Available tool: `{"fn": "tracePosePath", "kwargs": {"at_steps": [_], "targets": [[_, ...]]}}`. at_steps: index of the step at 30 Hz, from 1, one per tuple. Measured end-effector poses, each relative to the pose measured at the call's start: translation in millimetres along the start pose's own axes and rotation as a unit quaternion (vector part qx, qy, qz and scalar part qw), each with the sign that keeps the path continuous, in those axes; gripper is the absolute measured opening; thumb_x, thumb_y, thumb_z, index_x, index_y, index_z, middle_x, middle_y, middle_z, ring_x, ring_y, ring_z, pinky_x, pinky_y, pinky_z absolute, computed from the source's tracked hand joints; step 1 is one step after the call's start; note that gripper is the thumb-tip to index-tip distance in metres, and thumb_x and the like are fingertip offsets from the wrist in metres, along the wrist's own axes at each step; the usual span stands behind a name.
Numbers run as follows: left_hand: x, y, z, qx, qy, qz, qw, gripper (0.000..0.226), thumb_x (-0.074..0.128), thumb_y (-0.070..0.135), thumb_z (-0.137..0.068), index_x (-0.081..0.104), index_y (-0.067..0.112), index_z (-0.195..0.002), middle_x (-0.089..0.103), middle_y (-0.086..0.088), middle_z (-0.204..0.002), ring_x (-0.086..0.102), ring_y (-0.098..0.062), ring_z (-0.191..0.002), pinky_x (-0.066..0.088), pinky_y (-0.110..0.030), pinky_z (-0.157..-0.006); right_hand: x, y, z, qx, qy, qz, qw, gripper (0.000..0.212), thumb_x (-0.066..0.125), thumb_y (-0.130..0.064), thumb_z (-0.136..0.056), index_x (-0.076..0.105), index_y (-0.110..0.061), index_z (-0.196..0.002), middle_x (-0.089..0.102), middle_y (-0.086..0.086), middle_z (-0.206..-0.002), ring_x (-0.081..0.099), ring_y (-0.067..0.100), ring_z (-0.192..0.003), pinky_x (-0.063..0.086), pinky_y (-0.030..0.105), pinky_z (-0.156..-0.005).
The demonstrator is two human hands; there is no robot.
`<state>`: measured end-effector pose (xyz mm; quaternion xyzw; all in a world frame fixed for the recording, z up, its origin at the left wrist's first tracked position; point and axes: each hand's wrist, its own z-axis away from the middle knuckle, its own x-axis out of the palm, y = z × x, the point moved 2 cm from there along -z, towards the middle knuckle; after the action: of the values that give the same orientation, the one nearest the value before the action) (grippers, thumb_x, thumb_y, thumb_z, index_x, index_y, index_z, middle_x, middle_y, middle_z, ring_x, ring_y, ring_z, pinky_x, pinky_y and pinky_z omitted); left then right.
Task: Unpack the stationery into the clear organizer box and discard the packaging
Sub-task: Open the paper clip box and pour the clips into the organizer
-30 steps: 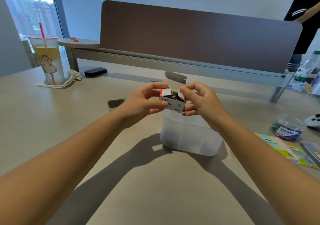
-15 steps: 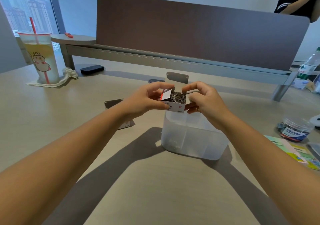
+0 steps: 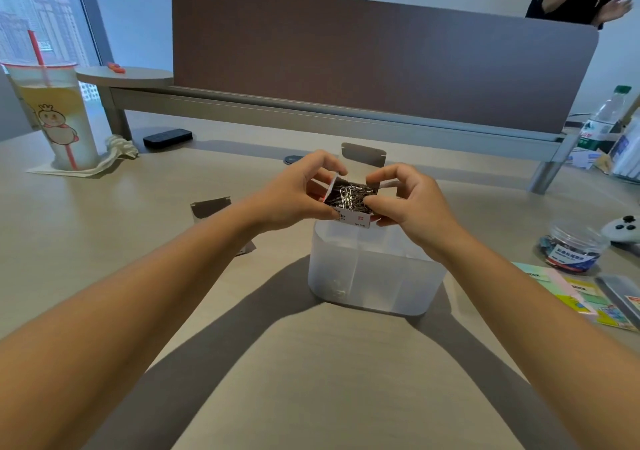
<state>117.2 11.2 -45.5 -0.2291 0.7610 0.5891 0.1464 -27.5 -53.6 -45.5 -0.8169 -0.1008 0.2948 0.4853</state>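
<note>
A small white cardboard box [image 3: 356, 219] full of silver paper clips [image 3: 348, 195] is held just above the clear organizer box [image 3: 374, 276], which stands on the desk. My left hand [image 3: 298, 193] grips the cardboard box's left side and holds a side flap back. My right hand [image 3: 408, 200] grips its right side. The top flap [image 3: 363, 154] stands upright behind the fingers. A few clips show faintly in the organizer's left compartment.
Another opened cardboard package [image 3: 211, 207] lies left of my left forearm. A jar of binder clips [image 3: 571, 250] and sticky-note packs [image 3: 585, 297] sit at the right. A drink cup [image 3: 55, 117], a black remote [image 3: 168, 138] and a water bottle [image 3: 604, 117] stand farther off.
The flaps of the small box have been pulled wider apart, so the paper clips inside show more fully. Both hands kept their hold above the organizer.
</note>
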Motion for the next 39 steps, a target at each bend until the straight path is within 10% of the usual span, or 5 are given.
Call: {"fn": "tracePosePath", "kwargs": {"at_steps": [21, 27, 39], "targets": [[-3.0, -17.0, 9.0, 0.016, 0.045, -0.015, 0.999, 0.037, 0.069, 0.002, -0.070, 0.044, 0.028, -0.081, 0.051, 0.012, -0.088, 0.053, -0.016, -0.097, 0.049, -0.023, -0.084, 5.4, 0.2, 9.2, -0.027, -0.004, 0.072, 0.997, 0.020, 0.060, -0.008, -0.082, 0.050, -0.019, -0.096, 0.052, 0.001, -0.102, 0.058, 0.022, -0.077, 0.055, 0.035, -0.069], [-2.7, -19.4, 11.5, 0.010, 0.039, 0.003, 0.999, 0.038, 0.068, 0.001, -0.070, 0.044, 0.028, -0.082, 0.050, 0.011, -0.088, 0.053, -0.013, -0.091, 0.053, -0.023, -0.077, 6.2, 0.0, 10.1, -0.052, -0.016, 0.108, 0.993, 0.026, 0.063, -0.012, -0.080, 0.046, -0.024, -0.097, 0.050, -0.005, -0.102, 0.042, 0.007, -0.059, 0.041, 0.005, -0.050], [-3.2, -16.3, 13.0, 0.003, 0.042, 0.019, 0.999, 0.038, 0.067, -0.001, -0.071, 0.045, 0.028, -0.081, 0.050, 0.009, -0.091, 0.053, -0.026, -0.106, 0.051, -0.033, -0.085, 10.2, -5.0, 15.6, -0.088, -0.009, 0.133, 0.987, 0.030, 0.064, -0.014, -0.080, 0.042, -0.025, -0.097, 0.047, -0.010, -0.096, 0.044, 0.005, -0.063, 0.042, 0.003, -0.055]]}}
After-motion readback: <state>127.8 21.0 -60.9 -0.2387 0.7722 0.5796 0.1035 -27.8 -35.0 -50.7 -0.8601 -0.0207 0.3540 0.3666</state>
